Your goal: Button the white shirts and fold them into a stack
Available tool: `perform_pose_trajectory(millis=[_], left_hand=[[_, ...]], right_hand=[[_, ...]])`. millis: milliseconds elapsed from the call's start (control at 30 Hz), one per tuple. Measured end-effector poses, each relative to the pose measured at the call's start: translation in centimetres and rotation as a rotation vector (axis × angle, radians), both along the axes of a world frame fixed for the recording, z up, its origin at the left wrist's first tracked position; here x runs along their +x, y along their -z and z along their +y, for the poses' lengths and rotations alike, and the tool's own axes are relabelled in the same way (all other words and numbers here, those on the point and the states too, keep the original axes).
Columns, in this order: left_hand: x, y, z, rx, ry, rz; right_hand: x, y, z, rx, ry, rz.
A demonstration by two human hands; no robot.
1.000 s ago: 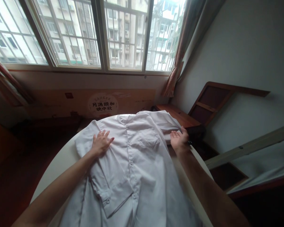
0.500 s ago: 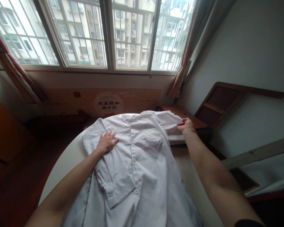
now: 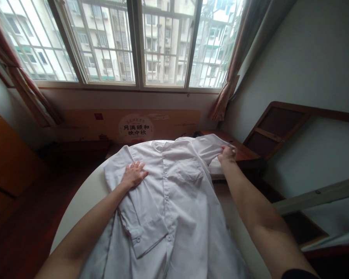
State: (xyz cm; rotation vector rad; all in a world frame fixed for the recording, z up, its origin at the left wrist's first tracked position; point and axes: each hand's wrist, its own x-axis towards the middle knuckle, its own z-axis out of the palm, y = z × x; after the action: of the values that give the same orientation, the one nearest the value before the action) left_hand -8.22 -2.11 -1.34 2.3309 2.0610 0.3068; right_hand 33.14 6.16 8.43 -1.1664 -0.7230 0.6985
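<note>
A white buttoned shirt (image 3: 186, 209) with a chest pocket lies front up over a round white table (image 3: 75, 209), its collar at the far edge. One sleeve (image 3: 145, 224) is folded across the front, with its buttoned cuff near the middle. My left hand (image 3: 134, 174) lies flat on the shirt's left chest, fingers spread. At the far right, my right hand (image 3: 228, 154) is closed on the other sleeve (image 3: 208, 147) and holds it out, raised past the shoulder. The end of that sleeve is hidden by the hand.
Behind the table stands a printed orange box panel (image 3: 168, 126) under a barred window (image 3: 163, 50). A brown wooden piece of furniture (image 3: 244, 149) is at the right, beside a leaning wooden frame (image 3: 275, 124). Curtains (image 3: 221, 104) hang at both sides.
My right hand has turned a little and drawn the sleeve tauter and slightly higher. My left hand stays flat on the shirt. The whole view has shifted slightly.
</note>
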Motion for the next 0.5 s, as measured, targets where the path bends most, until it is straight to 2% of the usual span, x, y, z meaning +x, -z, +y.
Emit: perform_pose_trajectory(millis=[67,167,233,300,433,500], left_hand=[[0.0,0.0,0.0,0.005,0.001,-0.009],[0.1,-0.4,-0.4,0.038,-0.003,-0.043],[0.4,-0.9,-0.9,0.086,-0.012,-0.121],[1.0,-1.6,-1.4,0.130,-0.017,-0.343],[3.0,-3.1,-2.1,0.069,-0.039,-0.974],[4.0,-3.7,-2.2,0.025,-0.043,-1.099]], right_hand=[[-0.9,1.2,-1.2,0.070,-0.029,-0.409],[-1.1,3.8,-3.9,0.258,-0.253,-1.347],[-0.4,5.4,-5.6,0.360,-0.369,-1.738],[0.4,6.3,-6.7,0.400,-0.361,-1.873],[1.1,6.6,-7.4,0.396,-0.314,-1.852],[0.8,6.4,-7.2,0.328,-0.290,-1.832]])
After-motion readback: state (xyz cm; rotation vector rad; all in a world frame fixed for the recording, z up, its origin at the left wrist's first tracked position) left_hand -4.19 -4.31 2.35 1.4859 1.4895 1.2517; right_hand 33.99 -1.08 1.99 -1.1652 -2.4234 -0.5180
